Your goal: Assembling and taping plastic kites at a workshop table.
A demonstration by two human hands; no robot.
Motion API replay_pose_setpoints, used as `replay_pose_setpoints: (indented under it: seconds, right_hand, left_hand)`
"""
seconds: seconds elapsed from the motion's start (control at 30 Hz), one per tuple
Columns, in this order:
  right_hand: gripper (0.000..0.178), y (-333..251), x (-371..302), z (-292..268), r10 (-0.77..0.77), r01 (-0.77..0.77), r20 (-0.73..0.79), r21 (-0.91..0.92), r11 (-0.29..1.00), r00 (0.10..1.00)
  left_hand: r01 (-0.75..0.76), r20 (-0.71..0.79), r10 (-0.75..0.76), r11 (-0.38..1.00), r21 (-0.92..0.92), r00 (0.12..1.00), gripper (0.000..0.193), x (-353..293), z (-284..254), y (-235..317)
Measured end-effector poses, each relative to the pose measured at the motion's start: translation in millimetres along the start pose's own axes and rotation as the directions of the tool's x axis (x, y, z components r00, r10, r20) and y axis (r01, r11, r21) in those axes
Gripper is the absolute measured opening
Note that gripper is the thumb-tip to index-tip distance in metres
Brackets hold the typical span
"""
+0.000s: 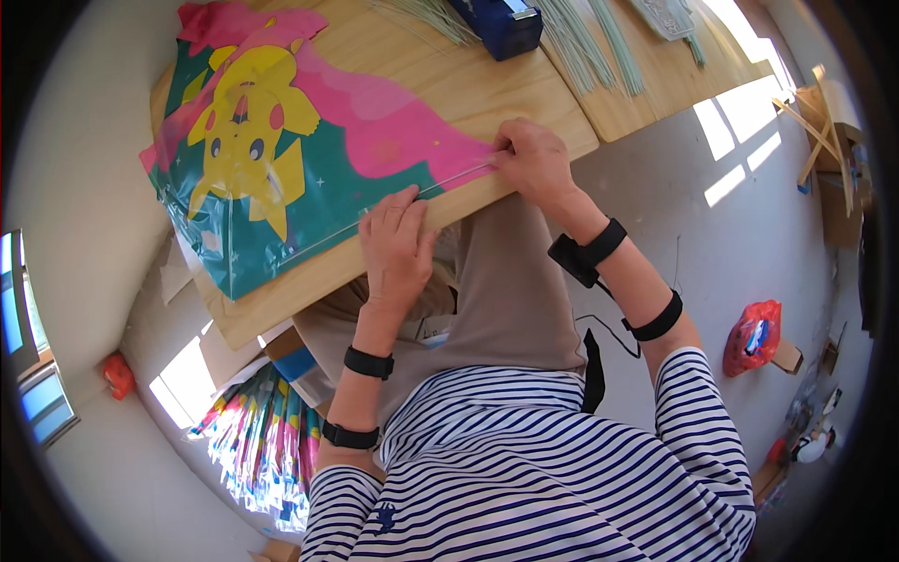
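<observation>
A thin printed sheet [389, 117], pink and green with a yellow cartoon figure, lies on the wooden table [449, 70]. Along its near edge runs a thin pale rod [323, 244]. My left hand [397, 251] rests its outstretched fingers on that edge, by the rod, near the table's front. At the sheet's right corner, the thumb and fingers of my right hand [534, 161] pinch the edge together. Whether the rod's end is also in that pinch is hidden by the fingers.
A dark blue tape dispenser [501, 26] stands at the far side. Around it lie bundles of thin pale rods [573, 47] and a clear plastic container [663, 17]. Below the table's left, a stack of similar printed sheets [267, 445] hangs. A red bag [752, 337] is on the floor at right.
</observation>
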State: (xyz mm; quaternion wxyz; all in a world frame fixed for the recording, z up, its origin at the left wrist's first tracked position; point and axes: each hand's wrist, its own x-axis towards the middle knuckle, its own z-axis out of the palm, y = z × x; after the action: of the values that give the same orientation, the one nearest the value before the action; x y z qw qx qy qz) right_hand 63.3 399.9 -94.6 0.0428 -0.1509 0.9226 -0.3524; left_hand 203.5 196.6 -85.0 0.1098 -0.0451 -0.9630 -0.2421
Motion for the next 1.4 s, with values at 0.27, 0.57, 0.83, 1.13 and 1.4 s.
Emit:
replay_pose_setpoints:
  seconds: [0.27,0.57,0.83,1.13,1.4]
  right_hand:
    - [0.023,-9,-1,-2,0.106,-0.103,0.037,-0.088,0.991,0.994]
    - [0.029,7,7,-4,0.234,-0.230,0.013,-0.134,0.964,0.972]
    - [0.019,16,7,-13,0.106,-0.119,-0.096,-0.135,0.984,0.990]
    - [0.016,-30,-11,8,-0.176,0.174,-0.075,-0.037,0.984,0.982]
    - [0.019,-76,-5,30,-0.107,0.109,0.090,-0.019,0.994,0.990]
  left_hand:
    - [0.021,-0.008,-0.021,1.000,-0.013,1.000,0.048,-5,5,0]
    - [0.029,-0.015,-0.029,1.000,-0.008,0.999,0.048,-9,12,0]
    - [-0.039,-0.015,0.039,0.999,0.009,0.999,0.058,-6,11,6]
    - [-0.011,-0.065,0.012,1.000,0.025,0.998,0.054,-24,-9,0]
    - [0.454,-0.338,-0.525,0.849,-0.271,0.781,0.019,-88,-87,-116]
